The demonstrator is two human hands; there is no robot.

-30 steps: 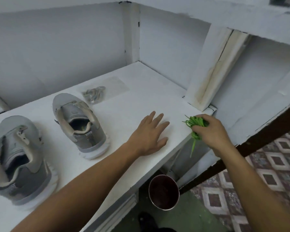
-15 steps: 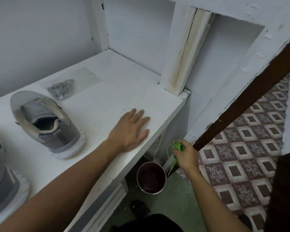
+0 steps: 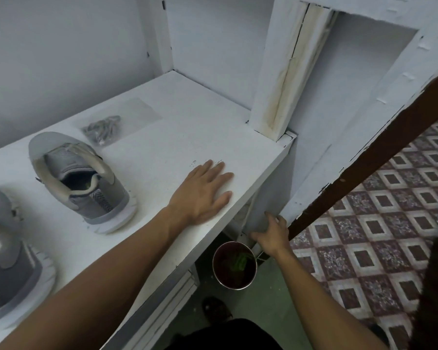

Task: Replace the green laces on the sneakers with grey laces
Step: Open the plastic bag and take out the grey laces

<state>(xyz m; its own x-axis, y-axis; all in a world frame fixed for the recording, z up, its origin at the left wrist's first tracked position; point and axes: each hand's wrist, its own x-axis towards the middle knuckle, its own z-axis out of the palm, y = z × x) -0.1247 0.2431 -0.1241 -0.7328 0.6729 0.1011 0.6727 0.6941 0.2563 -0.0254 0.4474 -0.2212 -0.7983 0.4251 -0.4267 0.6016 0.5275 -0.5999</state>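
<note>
Two grey sneakers without laces stand on the white shelf [image 3: 213, 127]: one sneaker [image 3: 81, 180] near the middle left, the other sneaker [image 3: 8, 251] cut off at the left edge. Behind them a clear bag holds the grey laces [image 3: 103, 127]. My left hand [image 3: 202, 193] lies flat on the shelf near its front edge, fingers straight. My right hand [image 3: 272, 236] hangs below the shelf corner with spread fingers and holds nothing. The green laces [image 3: 239, 261] lie inside a round metal bin [image 3: 234, 265] on the floor, just left of that hand.
A white post [image 3: 281, 79] rises from the shelf's right corner. A dark wooden beam [image 3: 379, 157] runs diagonally at right over a patterned tile floor [image 3: 364, 248]. My foot [image 3: 216, 309] shows below the bin.
My right hand carried the green laces down from the shelf edge and let them go; they now lie in the bin. The left hand stayed flat on the shelf.
</note>
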